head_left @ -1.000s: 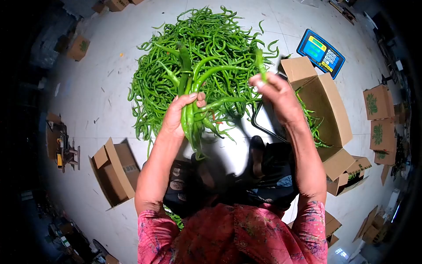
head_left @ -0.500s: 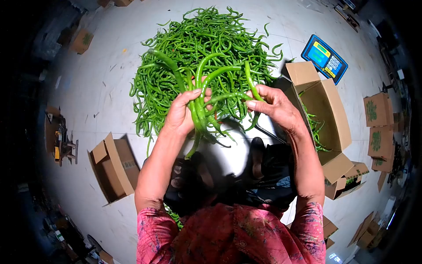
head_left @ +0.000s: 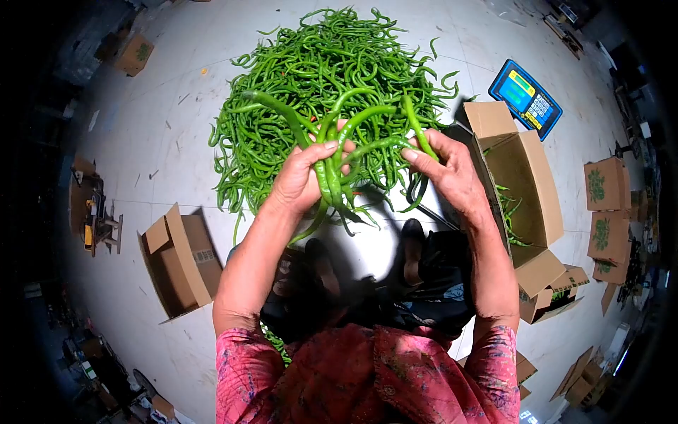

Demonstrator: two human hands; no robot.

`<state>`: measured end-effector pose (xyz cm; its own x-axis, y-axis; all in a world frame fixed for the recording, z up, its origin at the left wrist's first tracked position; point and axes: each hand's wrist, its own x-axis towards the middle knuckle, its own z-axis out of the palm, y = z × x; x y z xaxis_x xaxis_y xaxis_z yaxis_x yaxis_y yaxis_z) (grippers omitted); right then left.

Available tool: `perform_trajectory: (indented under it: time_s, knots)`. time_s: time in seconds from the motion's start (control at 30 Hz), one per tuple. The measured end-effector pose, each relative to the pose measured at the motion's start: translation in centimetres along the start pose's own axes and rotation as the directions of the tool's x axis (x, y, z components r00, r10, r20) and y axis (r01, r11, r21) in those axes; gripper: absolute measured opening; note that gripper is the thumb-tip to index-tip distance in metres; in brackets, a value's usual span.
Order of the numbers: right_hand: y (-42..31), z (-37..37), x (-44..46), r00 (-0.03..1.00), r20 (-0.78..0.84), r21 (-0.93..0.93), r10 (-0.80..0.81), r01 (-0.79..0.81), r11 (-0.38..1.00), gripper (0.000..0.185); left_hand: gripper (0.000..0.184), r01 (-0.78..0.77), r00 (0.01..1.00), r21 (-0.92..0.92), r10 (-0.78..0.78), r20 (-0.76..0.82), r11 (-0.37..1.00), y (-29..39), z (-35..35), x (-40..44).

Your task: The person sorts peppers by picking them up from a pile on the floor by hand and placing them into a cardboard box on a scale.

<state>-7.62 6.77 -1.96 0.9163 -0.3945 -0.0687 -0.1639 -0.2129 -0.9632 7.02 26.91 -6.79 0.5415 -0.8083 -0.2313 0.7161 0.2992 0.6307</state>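
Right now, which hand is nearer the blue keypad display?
Right. The right hand is below and left of the blue keypad display in the view, not touching it; the left hand, gripping green peppers, is much farther left.

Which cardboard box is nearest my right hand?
The open box just beside your right hand, next to the blue keypad device, with green peppers inside; other boxes sit farther away.
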Motion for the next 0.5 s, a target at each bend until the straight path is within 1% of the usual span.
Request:
perform_trajectory:
  time_s: [0.07,0.13,0.2,0.23,0.27,0.33,0.37,0.4,0.47,0.5]
  knots:
    - [0.2,-0.4,-0.2,0.997,-0.07,0.052,-0.025,0.028,0.998,0.021,0.044,-0.008,1.0,-0.082,0.01,0.021,0.997,0.1,-0.5,0.3]
    - [-0.8,-0.9,-0.4,0.995,-0.104,0.038,0.002,0.002,0.999,0.022,0.042,-0.022,1.0,-0.121,0.024,0.018,0.992,0.5,-0.8,0.3]
    - [-0.5,-1.2,-0.2,0.991,-0.132,0.139,-0.008,0.026,0.99,0.022,0.042,-0.043,0.999,-0.137,0.043,0.0,0.99,0.5,-1.2,0.4]
    - [-1.5,-1.6,-0.4,0.987,-0.152,0.118,0.048,-0.03,0.993,0.022,0.043,-0.036,0.999,-0.158,0.032,-0.029,0.987,0.5,-1.1,0.3]
    - [-1.3,-2.0,-0.2,0.991,-0.136,0.173,0.021,0.003,0.985,0.022,0.043,-0.04,0.999,-0.147,0.035,-0.037,0.988,0.4,-1.1,0.3]
    - [0.4,-1.8,0.5,0.995,-0.087,0.479,0.054,-0.005,0.878,0.024,0.042,-0.037,0.998,-0.123,0.031,-0.046,0.992,0.3,-1.0,0.3]
    - [1.2,-2.4,0.8,0.995,-0.006,0.443,0.101,-0.088,0.892,0.028,0.041,-0.04,0.998,-0.112,0.035,-0.047,0.993,0.2,-0.9,0.3]
    - [0.6,-2.4,0.6,0.989,0.09,0.502,0.121,-0.15,0.851,0.029,0.043,-0.026,0.999,-0.126,0.024,-0.022,0.992,0.2,-1.0,0.3]
    - [1.1,-2.5,0.8,0.983,0.176,0.612,0.054,-0.152,0.776,0.029,0.045,-0.017,0.999,-0.111,0.012,-0.049,0.994,0.2,-0.7,0.2]
    - [1.3,-2.7,0.9,0.976,0.216,0.667,0.032,-0.172,0.725,0.03,0.045,-0.014,0.999,-0.096,0.011,-0.034,0.995,0.2,-0.9,0.3]
